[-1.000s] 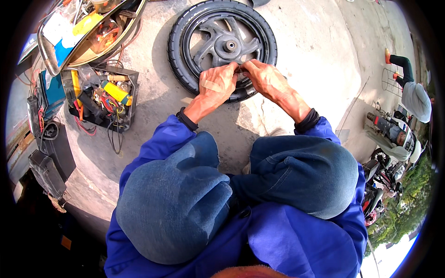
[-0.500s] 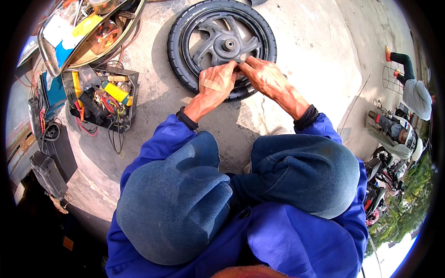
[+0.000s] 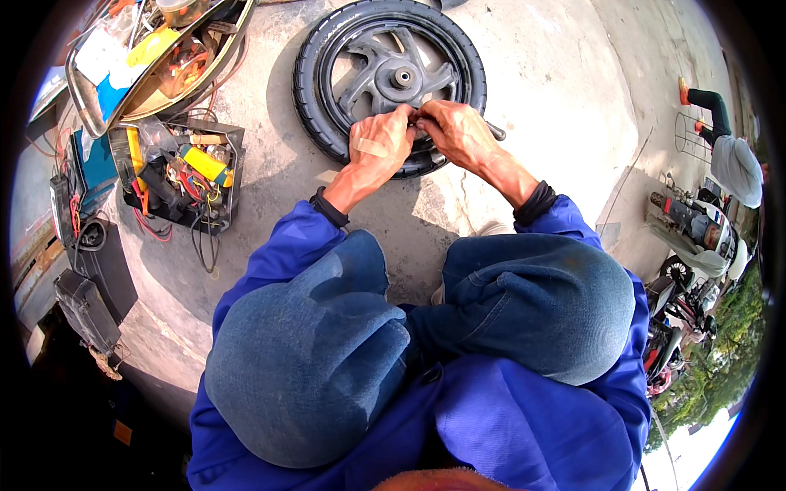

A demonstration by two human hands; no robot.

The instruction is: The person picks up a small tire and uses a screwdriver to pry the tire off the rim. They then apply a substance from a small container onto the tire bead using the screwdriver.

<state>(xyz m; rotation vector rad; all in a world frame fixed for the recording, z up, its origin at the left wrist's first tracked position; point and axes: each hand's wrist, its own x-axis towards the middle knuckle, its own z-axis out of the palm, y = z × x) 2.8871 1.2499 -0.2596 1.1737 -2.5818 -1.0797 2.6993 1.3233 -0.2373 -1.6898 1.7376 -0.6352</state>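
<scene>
A motorcycle wheel point(image 3: 307, 106) with a black tyre and dark grey spokes lies flat on the ground in front of me. Over its near rim my two hands meet, fingertips almost touching. My left hand point(image 3: 381, 141), with a plaster on its back, is closed with the fingers pinched together. My right hand point(image 3: 460, 132) is closed in a pinch just beside it. Whatever small thing sits between the fingertips is hidden. A dark rod with a rounded end point(image 3: 495, 130) pokes out past my right hand at the tyre's edge; the rest of it is covered.
To the left stands an open black box point(image 3: 237, 176) of tools and wires. Behind it is a larger tray point(image 3: 98, 123) heaped with parts. A dark case point(image 3: 86, 307) lies farther left. At the right are parked motorcycles point(image 3: 696, 237) and another person point(image 3: 735, 168).
My right hand has shifted slightly left and its fingers have curled closer to the left fingertips. The rod's end now shows more beside it. My left hand has barely moved.
</scene>
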